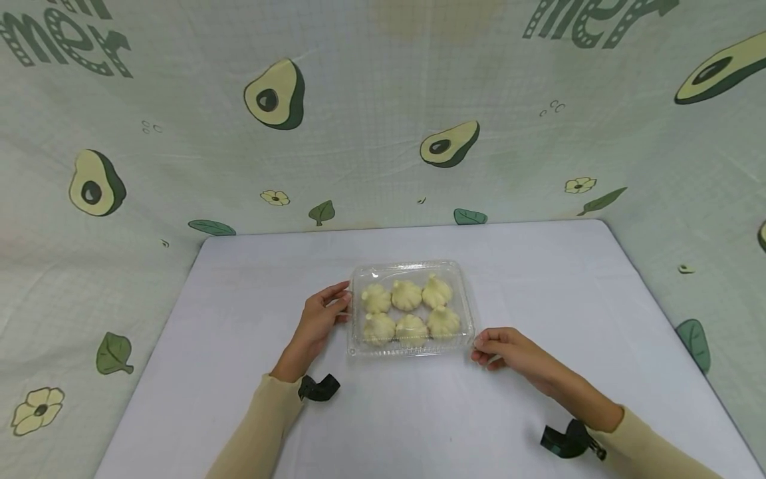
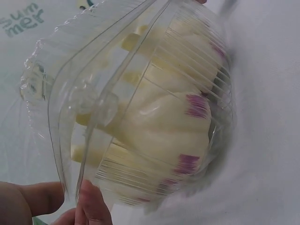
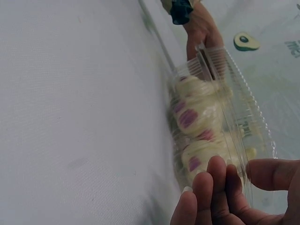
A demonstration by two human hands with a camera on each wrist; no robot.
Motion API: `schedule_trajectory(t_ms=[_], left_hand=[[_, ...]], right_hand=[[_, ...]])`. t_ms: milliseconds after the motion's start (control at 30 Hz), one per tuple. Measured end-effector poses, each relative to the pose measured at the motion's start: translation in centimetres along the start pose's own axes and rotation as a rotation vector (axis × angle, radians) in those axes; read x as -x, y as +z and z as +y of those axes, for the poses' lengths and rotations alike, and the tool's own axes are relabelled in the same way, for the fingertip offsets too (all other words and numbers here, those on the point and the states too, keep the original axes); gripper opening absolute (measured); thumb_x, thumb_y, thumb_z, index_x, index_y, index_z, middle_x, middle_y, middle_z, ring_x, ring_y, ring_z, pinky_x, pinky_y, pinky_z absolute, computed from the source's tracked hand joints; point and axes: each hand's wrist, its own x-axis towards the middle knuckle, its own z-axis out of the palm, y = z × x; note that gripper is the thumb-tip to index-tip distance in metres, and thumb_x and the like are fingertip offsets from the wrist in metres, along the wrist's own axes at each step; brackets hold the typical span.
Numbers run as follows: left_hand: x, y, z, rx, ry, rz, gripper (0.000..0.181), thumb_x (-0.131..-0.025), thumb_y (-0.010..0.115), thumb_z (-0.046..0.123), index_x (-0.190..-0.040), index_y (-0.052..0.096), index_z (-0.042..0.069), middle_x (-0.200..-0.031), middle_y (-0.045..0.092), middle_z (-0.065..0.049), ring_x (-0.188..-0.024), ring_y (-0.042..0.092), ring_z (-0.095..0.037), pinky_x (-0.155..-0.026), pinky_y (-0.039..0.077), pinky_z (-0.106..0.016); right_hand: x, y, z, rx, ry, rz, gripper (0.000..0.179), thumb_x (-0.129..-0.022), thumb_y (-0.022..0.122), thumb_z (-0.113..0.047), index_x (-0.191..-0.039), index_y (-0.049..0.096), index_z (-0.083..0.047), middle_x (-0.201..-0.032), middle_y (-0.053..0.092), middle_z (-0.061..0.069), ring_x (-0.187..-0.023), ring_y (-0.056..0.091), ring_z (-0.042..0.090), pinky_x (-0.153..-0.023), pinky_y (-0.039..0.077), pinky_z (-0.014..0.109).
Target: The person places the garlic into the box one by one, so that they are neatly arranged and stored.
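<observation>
A clear plastic clamshell box (image 1: 407, 267) stands on the white tabletop with its lid down over several garlic bulbs (image 1: 406, 295) in two rows. Purple marks show on the sides of the garlic bulbs (image 2: 166, 112) in the left wrist view. At the box's left edge my left hand (image 1: 317, 322) pinches the rim between thumb and fingers. My right hand (image 1: 509, 349) is at the front right corner, and the right wrist view shows the rim (image 3: 240, 161) between its thumb (image 3: 272, 173) and fingertips.
The white-covered table (image 1: 419, 419) extends around the box on every side. Behind it and at both sides hangs a pale green cloth (image 1: 365, 133) printed with avocados and leaves. A black wrist mount (image 1: 320, 388) is on the left wrist, another black mount (image 1: 568, 439) on the right.
</observation>
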Motion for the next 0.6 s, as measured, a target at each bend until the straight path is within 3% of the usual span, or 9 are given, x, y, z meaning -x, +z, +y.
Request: schedule_trajectory(t_ms=[367,600], left_hand=[[2.3,-1.2,-0.5,-0.066,-0.055,-0.121,0.048,-0.105,0.063,0.004,-0.152,0.052,-0.002,-0.121,0.063,-0.011,-0.091,0.066,-0.011,-0.079,0.060,-0.027],[4.0,-1.7,-0.9,-0.084,-0.075,-0.203,0.047,-0.106,0.062,0.003,-0.151,0.050,-0.003,-0.116,0.063,-0.009,-0.088,0.065,-0.015,-0.077,0.060,-0.028]], right_hand=[[-0.2,0.1,0.2,0.015,-0.002,0.014,0.027,-0.112,0.052,-0.018,-0.107,0.066,0.005,-0.097,0.069,0.004,-0.092,0.064,0.020,-0.082,0.057,0.032],[-0.2,0.3,0.3,0.029,-0.014,0.032,0.027,-0.111,0.052,-0.016,-0.103,0.066,0.006,-0.094,0.067,0.005,-0.090,0.063,0.019,-0.080,0.057,0.032]])
